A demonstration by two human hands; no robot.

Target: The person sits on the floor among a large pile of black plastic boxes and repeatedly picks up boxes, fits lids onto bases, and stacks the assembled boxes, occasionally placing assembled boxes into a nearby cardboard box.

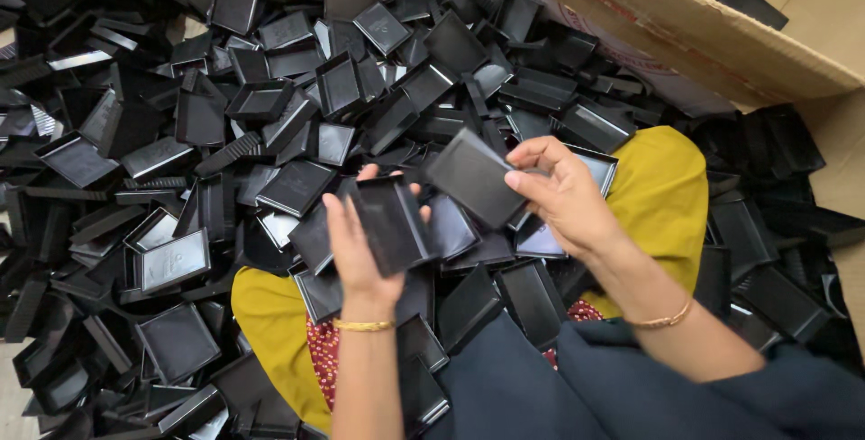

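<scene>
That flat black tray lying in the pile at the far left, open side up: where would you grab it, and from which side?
Probably by its raised rim. The black tray lies open side up on top of the pile, its shallow walls exposed. Coming from above, with the thumb inside one long wall and the fingers outside, looks easiest, since neighbouring trays crowd its sides. Both hands, left hand and right hand, already hold similar trays.
</scene>
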